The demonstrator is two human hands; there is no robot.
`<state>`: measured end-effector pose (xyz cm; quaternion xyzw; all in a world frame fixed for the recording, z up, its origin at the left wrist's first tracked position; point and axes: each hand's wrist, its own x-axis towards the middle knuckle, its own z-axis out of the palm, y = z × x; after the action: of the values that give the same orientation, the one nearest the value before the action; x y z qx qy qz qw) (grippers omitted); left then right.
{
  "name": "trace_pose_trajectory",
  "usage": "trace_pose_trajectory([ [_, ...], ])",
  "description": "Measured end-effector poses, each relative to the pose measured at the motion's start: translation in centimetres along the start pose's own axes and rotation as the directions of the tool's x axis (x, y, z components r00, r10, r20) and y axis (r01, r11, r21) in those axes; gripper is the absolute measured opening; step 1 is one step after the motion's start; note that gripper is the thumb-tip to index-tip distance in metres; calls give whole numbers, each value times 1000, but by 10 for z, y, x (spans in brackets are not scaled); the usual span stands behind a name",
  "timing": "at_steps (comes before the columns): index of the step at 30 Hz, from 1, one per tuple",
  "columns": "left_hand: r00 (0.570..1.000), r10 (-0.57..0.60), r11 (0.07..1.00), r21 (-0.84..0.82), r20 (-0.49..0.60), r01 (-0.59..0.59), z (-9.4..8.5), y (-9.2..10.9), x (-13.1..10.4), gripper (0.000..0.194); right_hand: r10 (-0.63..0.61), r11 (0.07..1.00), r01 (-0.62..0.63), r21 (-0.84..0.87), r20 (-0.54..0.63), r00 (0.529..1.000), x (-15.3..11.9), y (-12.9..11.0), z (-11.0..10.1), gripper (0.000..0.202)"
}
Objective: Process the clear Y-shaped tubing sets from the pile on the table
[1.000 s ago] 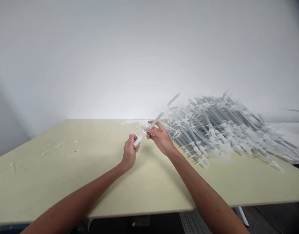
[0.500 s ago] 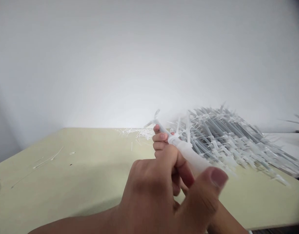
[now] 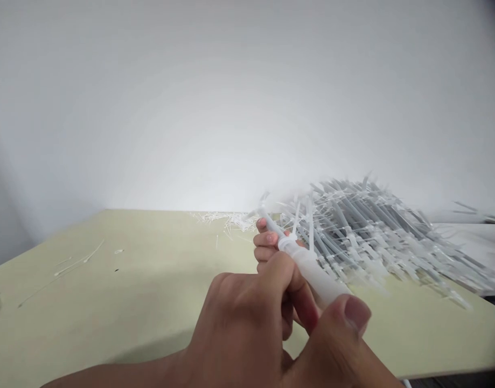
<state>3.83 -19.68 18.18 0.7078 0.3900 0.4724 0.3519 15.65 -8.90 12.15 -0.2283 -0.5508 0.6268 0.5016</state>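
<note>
A translucent white tube (image 3: 318, 275) slants away from me, joined to a thinner grey tube (image 3: 273, 223) whose far end forks and is blurred. Two white cable ties (image 3: 311, 226) circle the joint, their tails standing up. Closest to the camera, my left hand (image 3: 251, 323) is closed at the white tube's near end, index finger curled and thumb lying along it. Beyond it, the fingers of my right hand (image 3: 265, 248) wrap round the assembly from beneath near the grey part; the left hand hides most of that palm.
A large pile of similar grey tubes with white ends and ties (image 3: 364, 226) lies at the right. Cut white tie pieces (image 3: 239, 220) are scattered at the back edge of the pale yellow table (image 3: 150, 302). Loose strands (image 3: 79, 264) lie left. A white wall (image 3: 215, 108) stands behind.
Both hands and the tube have dropped slightly in view, with the tube still gripped. The surroundings shift a little with the camera.
</note>
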Motion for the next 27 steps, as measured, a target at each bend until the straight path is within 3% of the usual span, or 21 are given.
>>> trace_pose_trajectory([
  [3,1000,14,1000,-2,-3,-14,1,-5,2,35,1,998,-1,69,-4,1000,-8,-1,4,56],
  [8,1000,2,999,40,20,-3,-1,-21,4,33,8,989,-8,149,-1,1000,-16,-11,8,36],
  [14,989,-88,992,106,122,75,-4,-74,1,26,-59,998,61,19,-105,993,-13,-14,4,33],
  [17,969,-236,971,70,75,231,1,-110,1,30,-141,983,123,-140,-130,981,-13,-4,-2,34],
  [20,934,-342,937,-39,99,347,7,-137,2,38,-192,933,137,-334,-137,972,-14,7,-7,35],
  [23,931,-333,927,-130,150,352,9,-147,2,42,-215,895,128,-428,-160,963,-15,14,-7,32],
  [27,941,-263,940,-160,215,300,10,-146,-2,48,-242,854,116,-506,-190,951,-16,12,-2,30],
])
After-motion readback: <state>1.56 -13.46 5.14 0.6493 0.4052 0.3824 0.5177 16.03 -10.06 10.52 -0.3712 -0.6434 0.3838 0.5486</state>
